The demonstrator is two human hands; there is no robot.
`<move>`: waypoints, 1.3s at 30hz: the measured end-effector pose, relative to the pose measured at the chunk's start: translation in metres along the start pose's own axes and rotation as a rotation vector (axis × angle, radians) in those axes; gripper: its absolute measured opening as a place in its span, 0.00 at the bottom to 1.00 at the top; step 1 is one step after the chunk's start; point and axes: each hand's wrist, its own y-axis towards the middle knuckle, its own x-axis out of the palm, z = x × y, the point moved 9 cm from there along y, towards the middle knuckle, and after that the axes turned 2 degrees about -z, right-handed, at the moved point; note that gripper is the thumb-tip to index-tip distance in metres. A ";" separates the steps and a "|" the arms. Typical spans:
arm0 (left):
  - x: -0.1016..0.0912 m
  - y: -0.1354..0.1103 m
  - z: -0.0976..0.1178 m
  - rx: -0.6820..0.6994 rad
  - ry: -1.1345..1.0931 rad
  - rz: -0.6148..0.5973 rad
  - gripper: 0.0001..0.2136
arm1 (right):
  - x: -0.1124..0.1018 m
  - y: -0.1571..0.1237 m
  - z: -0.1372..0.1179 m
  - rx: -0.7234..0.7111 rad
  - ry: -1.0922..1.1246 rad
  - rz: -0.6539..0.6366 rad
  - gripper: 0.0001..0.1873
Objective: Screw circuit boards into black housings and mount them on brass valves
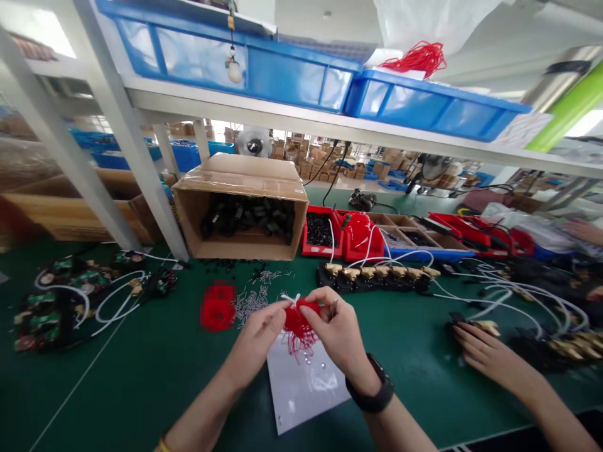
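Two bare hands, left hand (pixel 259 336) and right hand (pixel 340 329), each pinch a tangled bundle of thin red cords (pixel 298 321) just above a clear plastic bag (pixel 306 386) on the green bench mat (pixel 141 376); small, gentle pulls should keep strands untangled

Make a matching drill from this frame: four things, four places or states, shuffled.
Things
1. red string bundle
2. cardboard box
3. blue bins
4. brass fittings

Places or states
A. up on the shelf
B. pinched between the left hand and right hand
C. lying on its side, black parts inside
D. lined up in a row on the green table

Pairs: 1-B, 2-C, 3-A, 4-D
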 end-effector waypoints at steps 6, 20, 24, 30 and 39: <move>0.004 -0.003 0.005 0.067 0.025 0.018 0.11 | -0.004 -0.027 -0.026 -0.267 -0.029 0.227 0.03; 0.011 -0.013 0.023 0.212 0.588 0.078 0.08 | 0.017 -0.020 0.011 0.138 0.322 0.075 0.09; 0.002 -0.011 0.026 0.191 0.585 0.129 0.09 | 0.020 -0.019 0.013 0.199 0.540 0.012 0.13; -0.004 -0.017 0.022 0.264 0.348 0.279 0.10 | 0.025 -0.020 0.022 0.186 0.615 0.041 0.15; -0.010 -0.017 -0.002 0.144 -0.101 0.348 0.09 | 0.017 -0.027 0.011 0.077 0.370 0.097 0.07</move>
